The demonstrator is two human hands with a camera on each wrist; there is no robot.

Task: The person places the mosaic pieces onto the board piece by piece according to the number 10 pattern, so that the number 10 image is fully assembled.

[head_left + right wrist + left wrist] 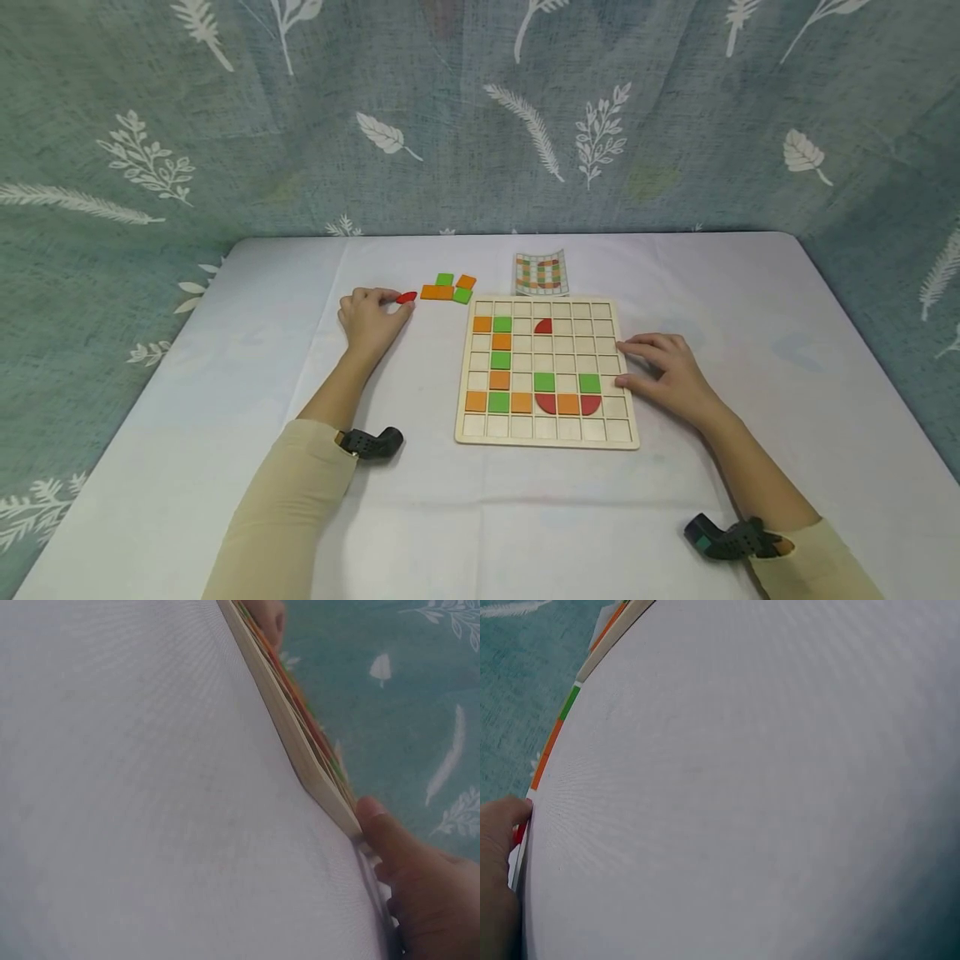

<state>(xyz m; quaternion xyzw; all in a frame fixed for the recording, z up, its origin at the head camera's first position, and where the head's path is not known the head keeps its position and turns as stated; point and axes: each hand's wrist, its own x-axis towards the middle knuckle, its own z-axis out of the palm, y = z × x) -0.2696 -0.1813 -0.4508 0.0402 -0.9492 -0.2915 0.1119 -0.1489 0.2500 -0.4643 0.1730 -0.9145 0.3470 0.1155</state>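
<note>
Between thumb and forefinger, my left hand (369, 321) pinches a small red tile (407, 297) just left of several loose pieces. In the left wrist view a bit of the red tile (518, 834) shows beside the fingers; its full shape is hidden. My right hand (670, 377) lies at the right edge of a square wooden grid board (557, 437), thumb and fingertips touching the rim. On the board sit orange and green squares, a red quarter-circle tile (543, 327) in an upper cell, and two red quarter-circles in a lower row.
Loose green and orange tiles (438, 292) lie off the board's upper left corner. A patterned card (541, 273) with a curled edge lies behind the board. A white cloth covers the table (420, 517), and a leaf-print curtain (465, 183) hangs behind it.
</note>
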